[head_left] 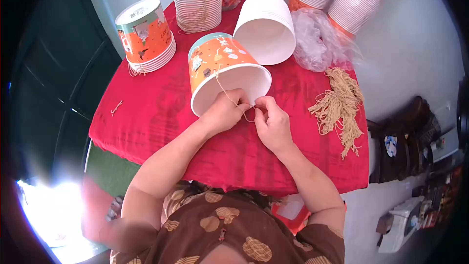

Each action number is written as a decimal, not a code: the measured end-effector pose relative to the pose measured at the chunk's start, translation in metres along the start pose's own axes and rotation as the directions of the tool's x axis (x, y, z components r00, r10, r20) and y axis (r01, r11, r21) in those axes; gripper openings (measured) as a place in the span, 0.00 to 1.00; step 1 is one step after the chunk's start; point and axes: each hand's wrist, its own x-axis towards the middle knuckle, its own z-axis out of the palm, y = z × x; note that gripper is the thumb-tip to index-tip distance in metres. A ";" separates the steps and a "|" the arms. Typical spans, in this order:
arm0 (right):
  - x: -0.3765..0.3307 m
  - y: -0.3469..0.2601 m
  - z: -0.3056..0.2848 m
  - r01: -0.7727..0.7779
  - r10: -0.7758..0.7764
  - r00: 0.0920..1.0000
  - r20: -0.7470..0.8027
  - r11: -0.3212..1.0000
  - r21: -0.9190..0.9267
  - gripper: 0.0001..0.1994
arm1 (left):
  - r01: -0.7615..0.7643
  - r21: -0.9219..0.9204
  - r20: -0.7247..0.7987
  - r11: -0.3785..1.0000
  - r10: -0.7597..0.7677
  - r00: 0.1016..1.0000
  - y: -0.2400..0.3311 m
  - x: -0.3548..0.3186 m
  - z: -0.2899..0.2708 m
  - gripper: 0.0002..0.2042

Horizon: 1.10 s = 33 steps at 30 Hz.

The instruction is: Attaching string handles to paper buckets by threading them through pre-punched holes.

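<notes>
Head view. Orange printed paper bucket [222, 68] lying on its side on the red tablecloth [156, 117], open mouth turned toward the person. Left hand [223, 113] pressed against the rim of the bucket, fingers closed on a thin tan string [225, 93] that runs up over the bucket wall. Right hand [272, 123] just beside the left one, fingertips pinched on the same string near the rim; both hands nearly touching each other. Whether the string already passes through a hole in the rim: cannot tell, too small.

Possible trouble from here, as a judgement only:
- String very thin and short between the fingers; easy to slip out of the pinch if pulled too quickly.
- Paper rim soft; hard pull sideways could tear or bend it.
- Bucket only resting on its round side, held by the left hand alone; could roll toward the white bucket [266, 27] behind it if the pressure loosens.

Around: stack of finished orange buckets [145, 36] upside down at the far left, tall stacks of cups [198, 0] at the back, crumpled clear plastic bag [320, 39], bundle of tan strings [339, 105] at the right, well apart from the hands.
</notes>
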 end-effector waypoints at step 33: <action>0.005 0.000 0.014 -0.065 0.065 0.998 0.001 0.996 -0.053 0.03 | 0.121 -0.197 -0.040 0.973 -0.132 0.991 0.008 0.000 0.001 0.08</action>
